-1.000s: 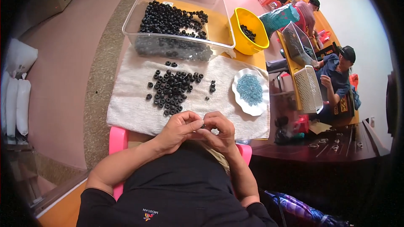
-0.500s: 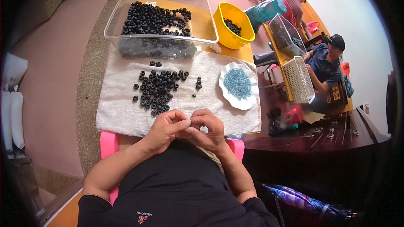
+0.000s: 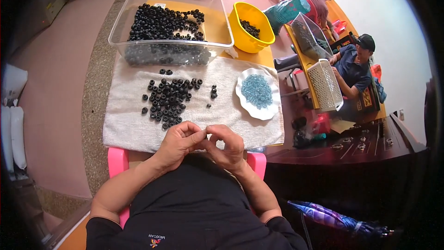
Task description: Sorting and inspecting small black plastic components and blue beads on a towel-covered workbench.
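The left hand and right hand come together at the near edge of a white cloth, each bent into a fingertip pinch; what lies between the fingertips is too small and hidden to tell. Round black beads with holes lie loose on the cloth just beyond, with a few smaller black pieces to their right, near a white scalloped dish of pale-blue glassy bits. Such close fingerwork probably goes best with a light pinch, one hand steadying while the other adjusts, and fingertips kept over the cloth, so anything dropped lands there.
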Tool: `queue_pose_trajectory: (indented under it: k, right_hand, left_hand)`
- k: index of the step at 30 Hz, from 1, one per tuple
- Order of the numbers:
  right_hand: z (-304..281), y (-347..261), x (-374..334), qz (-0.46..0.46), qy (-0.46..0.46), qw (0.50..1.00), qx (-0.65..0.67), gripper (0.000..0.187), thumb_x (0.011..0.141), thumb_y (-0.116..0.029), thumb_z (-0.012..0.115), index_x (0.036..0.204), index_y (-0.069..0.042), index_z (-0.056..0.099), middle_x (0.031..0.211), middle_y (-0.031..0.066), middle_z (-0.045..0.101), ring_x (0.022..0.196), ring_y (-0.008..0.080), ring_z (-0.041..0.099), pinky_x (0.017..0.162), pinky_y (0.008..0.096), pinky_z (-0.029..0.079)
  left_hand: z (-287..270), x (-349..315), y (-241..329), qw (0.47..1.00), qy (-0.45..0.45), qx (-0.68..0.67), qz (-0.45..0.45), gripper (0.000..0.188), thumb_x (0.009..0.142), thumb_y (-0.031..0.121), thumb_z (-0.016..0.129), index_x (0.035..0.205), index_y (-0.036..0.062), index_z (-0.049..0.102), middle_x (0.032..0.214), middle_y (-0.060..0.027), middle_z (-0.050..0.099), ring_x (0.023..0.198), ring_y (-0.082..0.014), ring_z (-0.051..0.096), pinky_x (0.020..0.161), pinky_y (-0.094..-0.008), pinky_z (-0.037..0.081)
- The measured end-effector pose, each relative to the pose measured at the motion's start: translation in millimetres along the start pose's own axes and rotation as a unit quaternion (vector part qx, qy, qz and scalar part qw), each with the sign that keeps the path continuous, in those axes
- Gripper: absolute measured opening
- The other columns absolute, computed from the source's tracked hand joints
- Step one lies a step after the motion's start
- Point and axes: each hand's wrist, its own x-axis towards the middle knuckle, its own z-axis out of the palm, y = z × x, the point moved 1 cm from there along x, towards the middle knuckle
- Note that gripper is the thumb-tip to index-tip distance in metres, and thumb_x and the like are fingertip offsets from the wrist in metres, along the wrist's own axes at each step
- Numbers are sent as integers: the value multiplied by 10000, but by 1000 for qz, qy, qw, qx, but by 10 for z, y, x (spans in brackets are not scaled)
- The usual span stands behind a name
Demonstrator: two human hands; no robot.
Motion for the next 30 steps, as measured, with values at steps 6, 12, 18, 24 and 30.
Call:
queue_pose_trajectory:
  k: [6,12,18,24,30]
  right_hand:
    - [-42,-19,19,-31,9,999,-24,392,719,82,751,1078,-19,629,974,138,678,677,175,652,542,265,512]
    - [-633,190,94,-17,-1,964,-264,300,722,29,769,996,-23,660,949,138,679,741,221,667,611,306,534]
    - [-1110,449,217,76,-29,918,-387,275,766,-144,773,993,-23,676,1003,143,670,829,284,652,737,363,525]
    - [-1073,464,385,110,-98,881,-449,379,756,-287,770,1023,-37,671,1078,117,653,1004,319,602,860,408,488]
    - [-1038,525,400,144,-121,867,-461,368,755,-287,772,1022,-54,673,1104,103,640,1036,311,588,869,408,485]
  left_hand:
    - [-5,-7,15,1000,-10,-4,-1,109,911,96,665,969,56,582,885,-18,627,767,-95,610,695,-243,529]
    - [-76,7,-23,999,28,11,-10,109,908,84,662,987,49,595,890,-35,633,795,-122,630,784,-297,564]
    - [-84,25,-63,1000,12,13,-8,97,908,79,662,981,50,604,885,-37,636,802,-124,632,780,-304,563]
    - [-79,13,-43,1000,15,19,-10,101,907,82,665,981,48,604,886,-37,634,803,-125,633,780,-302,563]
    - [-93,19,-54,1000,8,20,-10,106,903,83,670,978,47,606,887,-39,635,803,-129,636,775,-299,565]
